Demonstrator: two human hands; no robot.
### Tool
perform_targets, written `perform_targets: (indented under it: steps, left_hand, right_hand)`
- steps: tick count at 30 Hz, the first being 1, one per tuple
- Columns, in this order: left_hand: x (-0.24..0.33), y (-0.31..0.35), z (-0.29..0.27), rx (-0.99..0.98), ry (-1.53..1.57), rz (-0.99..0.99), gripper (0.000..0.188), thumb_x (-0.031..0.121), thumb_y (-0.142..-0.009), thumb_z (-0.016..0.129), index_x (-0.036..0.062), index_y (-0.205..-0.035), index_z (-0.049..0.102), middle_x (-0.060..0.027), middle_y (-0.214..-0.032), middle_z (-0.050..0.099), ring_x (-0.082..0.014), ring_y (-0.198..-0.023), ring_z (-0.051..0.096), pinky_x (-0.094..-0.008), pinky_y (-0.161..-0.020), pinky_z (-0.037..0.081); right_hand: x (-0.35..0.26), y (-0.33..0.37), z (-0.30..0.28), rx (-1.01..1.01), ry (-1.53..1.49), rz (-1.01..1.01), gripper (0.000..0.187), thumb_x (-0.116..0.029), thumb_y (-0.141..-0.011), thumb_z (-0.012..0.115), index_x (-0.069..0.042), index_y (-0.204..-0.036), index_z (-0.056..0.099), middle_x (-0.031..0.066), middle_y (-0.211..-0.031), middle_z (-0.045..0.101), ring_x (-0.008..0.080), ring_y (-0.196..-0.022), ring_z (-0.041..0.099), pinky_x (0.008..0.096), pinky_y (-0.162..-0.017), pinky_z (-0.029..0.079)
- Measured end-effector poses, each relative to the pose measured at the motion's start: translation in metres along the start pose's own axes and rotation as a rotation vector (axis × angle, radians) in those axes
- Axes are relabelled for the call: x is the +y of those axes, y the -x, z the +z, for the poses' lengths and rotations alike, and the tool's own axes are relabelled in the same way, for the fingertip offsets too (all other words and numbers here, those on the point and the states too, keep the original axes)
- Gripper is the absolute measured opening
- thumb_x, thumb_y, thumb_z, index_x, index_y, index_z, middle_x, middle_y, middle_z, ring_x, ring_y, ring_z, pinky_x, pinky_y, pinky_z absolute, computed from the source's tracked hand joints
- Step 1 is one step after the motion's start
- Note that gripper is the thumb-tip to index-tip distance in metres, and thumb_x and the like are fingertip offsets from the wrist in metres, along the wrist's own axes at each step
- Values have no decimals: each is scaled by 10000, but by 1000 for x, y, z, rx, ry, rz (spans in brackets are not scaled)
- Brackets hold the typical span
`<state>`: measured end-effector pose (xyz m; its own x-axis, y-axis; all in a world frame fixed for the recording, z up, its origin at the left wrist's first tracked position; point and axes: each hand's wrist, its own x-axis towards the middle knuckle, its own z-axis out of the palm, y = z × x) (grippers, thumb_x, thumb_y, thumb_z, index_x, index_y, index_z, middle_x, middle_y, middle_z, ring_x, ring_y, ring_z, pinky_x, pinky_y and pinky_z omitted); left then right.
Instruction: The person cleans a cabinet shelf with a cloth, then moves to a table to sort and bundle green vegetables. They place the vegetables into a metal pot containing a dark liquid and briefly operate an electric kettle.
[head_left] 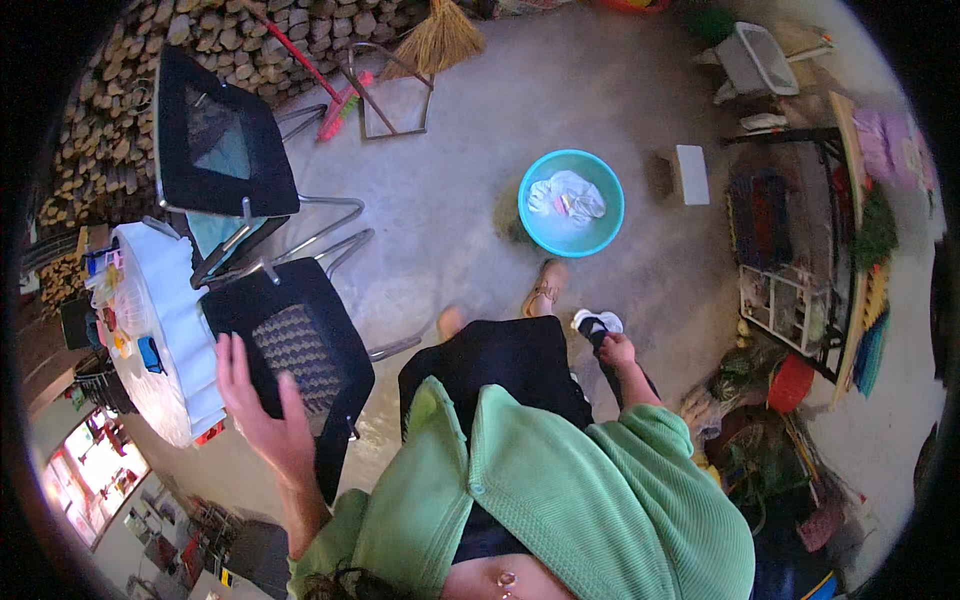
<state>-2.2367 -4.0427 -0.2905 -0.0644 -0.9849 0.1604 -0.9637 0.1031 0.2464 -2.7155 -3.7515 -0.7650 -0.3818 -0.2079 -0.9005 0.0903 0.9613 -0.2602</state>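
the left hand (262,420) is reaching up at the left of the frame, its fingers spreading wide and holding nothing. it is overlapping the edge of a black chair (300,345) lying just beside it — whether they are touching, i cannot tell. right of centre, the right hand (617,350) is curling its fingers by a black-and-white item (596,322) (it is looking like a shoe); i cannot tell whether it is gripping it. above that, at the upper centre, a turquoise basin (612,190) is sitting on the floor, white cloth (568,197) lying inside. a white block (691,175) is resting to its right. a second chair (225,140) is standing at the upper left — stacked firewood (100,130) is showing behind it.
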Motion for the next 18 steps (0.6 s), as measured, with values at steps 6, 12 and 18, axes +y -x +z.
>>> perform_targets:
  steps: [6, 12, 18]
  left_hand:
    - [42, 26, 268, -492, 582, -459, 529, 146, -911, 628, 47, -1401, 456, -164, -1398, 493, -286, -1315, 451, -390, -1088, 357]
    - [62, 27, 599, -1051, 437, -335, 537, 256, -920, 590, -24, -1361, 465, -245, -1365, 503, -358, -1272, 490, -418, -1067, 389]
    - [87, 14, 761, -1083, 870, -995, 579, 214, -945, 541, 27, -1467, 376, -175, -1444, 471, -313, -1329, 441, -393, -1077, 369]
  right_hand:
    - [-89, -162, -38, 37, -256, -30, 432, -238, -938, 595, -113, -1343, 516, 63, -980, 591, 163, -779, 579, 331, -640, 527]
    - [-160, -311, -64, 103, -324, -14, 517, -279, -920, 637, -138, -1392, 480, 54, -1166, 536, 217, -939, 550, 379, -804, 507]
    - [-152, -447, -77, 201, 198, -332, 590, -405, -965, 546, -119, -1459, 399, 168, -1376, 509, 305, -1245, 496, 416, -1016, 429]
